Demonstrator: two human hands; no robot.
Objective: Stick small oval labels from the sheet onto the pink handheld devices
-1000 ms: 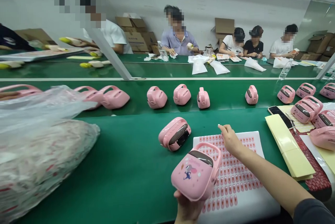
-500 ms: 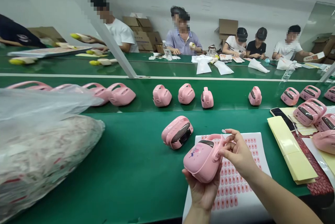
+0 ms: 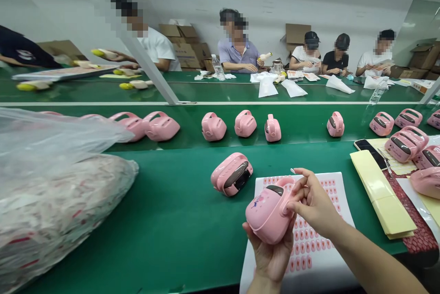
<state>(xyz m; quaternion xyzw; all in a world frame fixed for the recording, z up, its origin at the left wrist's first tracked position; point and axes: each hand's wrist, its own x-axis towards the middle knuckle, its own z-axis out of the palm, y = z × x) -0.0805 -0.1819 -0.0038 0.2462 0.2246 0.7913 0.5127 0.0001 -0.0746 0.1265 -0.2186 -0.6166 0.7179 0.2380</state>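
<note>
My left hand (image 3: pixel 270 257) cradles a pink handled case with a dark window and a cartoon print (image 3: pixel 268 216) from below. My right hand (image 3: pixel 314 200) is at the case's handle, its thumb pressed on the handle's base. A tiny pale sliver (image 3: pixel 293 171) shows at one fingertip, too small to identify. Beneath both hands lies a white sheet of small pink labels (image 3: pixel 335 266). Another pink case (image 3: pixel 232 174) lies on the green bench, left of the sheet.
A bulging plastic bag (image 3: pixel 51 193) fills the left. Yellow paper stacks (image 3: pixel 383 193), a phone (image 3: pixel 369 153) and more pink cases (image 3: pixel 405 144) lie right. Further cases (image 3: pixel 213 127) stand on a green belt (image 3: pixel 185 138) beyond; co-workers sit at a far bench.
My right hand has moved from above the label sheet to the case's handle. The case has risen and shifted right in my left hand, and now tilts differently.
</note>
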